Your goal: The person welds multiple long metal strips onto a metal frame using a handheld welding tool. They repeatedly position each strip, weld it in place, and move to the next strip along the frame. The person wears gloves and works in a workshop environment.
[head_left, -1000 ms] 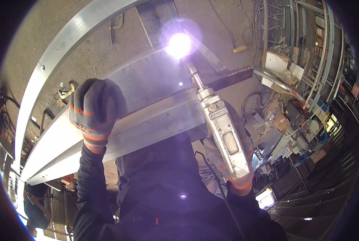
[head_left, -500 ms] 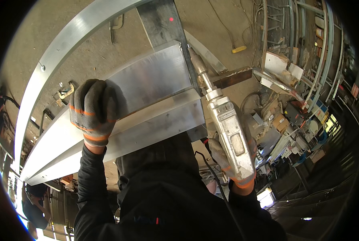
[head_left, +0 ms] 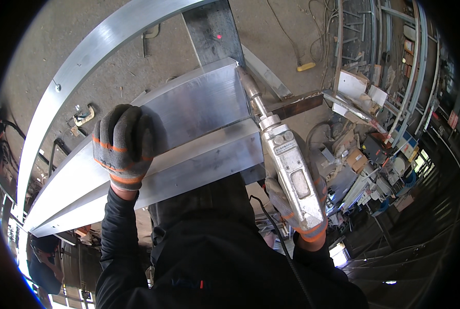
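My left hand (head_left: 123,147), in a grey glove with orange stripes, curls its fingers over the upper edge of a curved, polished metal beam (head_left: 199,152). A shiny metal panel (head_left: 194,105) stands along the beam's far side. My right hand (head_left: 317,226), gloved alike, is wrapped around a silver handheld laser welding gun (head_left: 292,170); the gun hides most of its fingers. The gun's nozzle points away from me, and its tip appears to meet the panel's far right corner. A small red light dot falls on the dark steel bar (head_left: 212,38) beyond.
A large curved metal strip (head_left: 78,59) arcs across the left and top. A rusty bar (head_left: 297,104) juts out right of the nozzle. Clamps (head_left: 83,116) and a yellow-handled tool (head_left: 306,67) lie on the floor. Scrap and boxes (head_left: 358,158) crowd the right. Another person (head_left: 45,265) is at lower left.
The gun's tip has come slightly nearer to me and against the panel's corner. The red dot has shifted nearer too. My left hand and the beam have moved slightly right in the picture.
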The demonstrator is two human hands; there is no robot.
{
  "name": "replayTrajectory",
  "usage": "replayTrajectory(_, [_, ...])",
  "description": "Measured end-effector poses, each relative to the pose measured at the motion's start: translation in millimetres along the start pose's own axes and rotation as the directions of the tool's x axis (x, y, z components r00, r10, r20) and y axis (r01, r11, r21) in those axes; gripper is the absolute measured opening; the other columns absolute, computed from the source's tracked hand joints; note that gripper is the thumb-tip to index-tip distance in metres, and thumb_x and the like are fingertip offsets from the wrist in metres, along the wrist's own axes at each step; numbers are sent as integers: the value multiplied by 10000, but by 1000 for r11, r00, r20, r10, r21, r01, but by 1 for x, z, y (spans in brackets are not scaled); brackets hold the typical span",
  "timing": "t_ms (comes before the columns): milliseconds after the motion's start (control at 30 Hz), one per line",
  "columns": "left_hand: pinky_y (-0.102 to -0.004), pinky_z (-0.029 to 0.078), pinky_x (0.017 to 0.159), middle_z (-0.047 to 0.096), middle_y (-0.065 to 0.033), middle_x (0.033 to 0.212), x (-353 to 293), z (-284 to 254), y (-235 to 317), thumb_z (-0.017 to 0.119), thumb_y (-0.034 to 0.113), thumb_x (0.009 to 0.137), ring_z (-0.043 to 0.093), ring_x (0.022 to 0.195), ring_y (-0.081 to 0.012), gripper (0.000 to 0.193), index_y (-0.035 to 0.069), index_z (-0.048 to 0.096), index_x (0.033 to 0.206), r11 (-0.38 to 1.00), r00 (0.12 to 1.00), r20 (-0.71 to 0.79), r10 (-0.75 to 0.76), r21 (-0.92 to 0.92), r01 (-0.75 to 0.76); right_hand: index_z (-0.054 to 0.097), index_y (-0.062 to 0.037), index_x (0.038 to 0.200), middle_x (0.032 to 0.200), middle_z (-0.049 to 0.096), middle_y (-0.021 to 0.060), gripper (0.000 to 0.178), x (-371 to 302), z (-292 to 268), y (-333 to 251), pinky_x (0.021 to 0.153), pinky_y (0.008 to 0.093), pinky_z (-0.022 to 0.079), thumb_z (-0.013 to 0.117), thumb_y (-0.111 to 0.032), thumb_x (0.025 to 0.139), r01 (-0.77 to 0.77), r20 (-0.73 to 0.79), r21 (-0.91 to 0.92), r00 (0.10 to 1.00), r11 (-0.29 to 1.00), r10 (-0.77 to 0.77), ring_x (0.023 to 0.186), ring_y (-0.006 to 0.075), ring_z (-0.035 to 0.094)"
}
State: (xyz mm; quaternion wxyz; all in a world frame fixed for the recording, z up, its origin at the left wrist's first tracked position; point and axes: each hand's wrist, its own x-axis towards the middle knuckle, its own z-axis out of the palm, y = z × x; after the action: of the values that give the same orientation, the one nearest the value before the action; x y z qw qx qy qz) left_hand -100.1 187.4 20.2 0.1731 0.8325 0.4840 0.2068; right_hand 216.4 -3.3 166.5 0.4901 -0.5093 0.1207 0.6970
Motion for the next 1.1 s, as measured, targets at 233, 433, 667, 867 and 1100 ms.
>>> replayTrajectory(233, [-458,598,947,801,-141,1157,0,1,-2,845,66,887,762,1038,-365,280,69,796,1162,1000,1000,2,2,-2,-2,383,-100,1761,1739,495,141,620,15,-24,33,1309,440,438,454,-401,1224,-7,390,387,907,922,-157,1561,225,523])
replayTrajectory(433, [-457,593,955,795,-146,1167,-1,1,-2,833,56,901,760,1047,-362,288,66,778,1183,1000,1000,18,-11,-26,11,306,-61,1788,1724,393,184,780,20,-22,24,1346,356,352,555,-490,1185,-312,525,624,847,716,-89,1600,244,421])
replayTrajectory(667, [-459,598,964,793,-147,1164,-2,1,-1,823,61,913,761,1051,-360,285,59,773,1194,1000,1000,10,-4,-20,4,444,45,1650,1217,412,85,911,14,-12,13,968,197,550,956,-239,952,-432,375,795,902,426,214,1142,137,511])
replayTrajectory(867, [-472,567,920,781,-130,1160,-4,6,-5,815,196,880,729,1013,-355,309,101,803,1173,999,1000,-26,-9,-35,8,468,38,1627,1248,405,112,934,2,-13,12,936,203,546,987,-283,920,-338,242,729,941,596,238,1067,154,472])
replayTrajectory(1100, [-479,573,922,786,-118,1169,-5,8,-7,854,129,837,738,1029,-351,330,110,794,1161,1000,999,-36,14,-18,-14,526,49,1468,1193,473,102,788,4,-8,8,875,199,605,1004,-176,883,-353,209,804,921,479,329,1009,137,538])
